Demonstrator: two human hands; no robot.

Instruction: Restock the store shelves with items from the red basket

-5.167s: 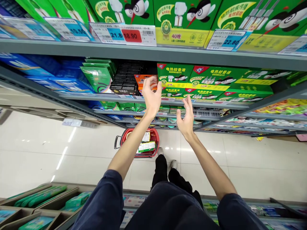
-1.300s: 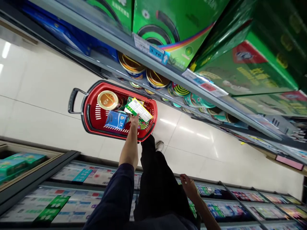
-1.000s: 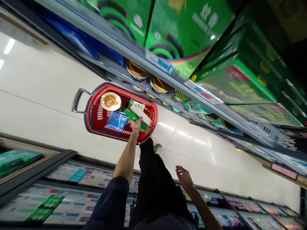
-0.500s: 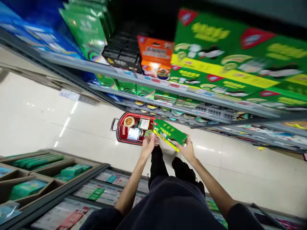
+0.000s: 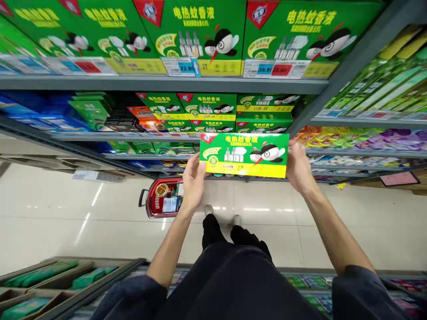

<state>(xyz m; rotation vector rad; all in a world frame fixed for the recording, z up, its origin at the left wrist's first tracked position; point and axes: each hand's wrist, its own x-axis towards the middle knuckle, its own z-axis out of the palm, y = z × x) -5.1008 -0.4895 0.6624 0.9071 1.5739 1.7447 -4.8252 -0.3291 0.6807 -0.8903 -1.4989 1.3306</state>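
A long green and yellow mosquito-repellent liquid box (image 5: 245, 155) is held up level before the shelves, its printed front facing me. My left hand (image 5: 194, 180) grips its left end, thumb on the front edge. My right hand (image 5: 298, 166) is closed round the right end, with some fingers hidden behind the box. Below and left, on the floor, stands a red shopping basket (image 5: 151, 209) with a round gold-lidded tin (image 5: 162, 190) and a blue-white pack (image 5: 170, 204) inside. My left hand and forearm cover part of the basket.
Shelves (image 5: 213, 84) with similar green boxes (image 5: 196, 31) and price tags rise in front. Colourful packs (image 5: 370, 138) fill the shelf at right. Behind me at lower left is a divided display (image 5: 83, 271) with green packs. Tiled floor (image 5: 267, 240) lies around my feet.
Both hands have raised the box from beside the basket up to the shelf fronts and levelled it. My view has tilted up, showing a higher shelf of green boxes.
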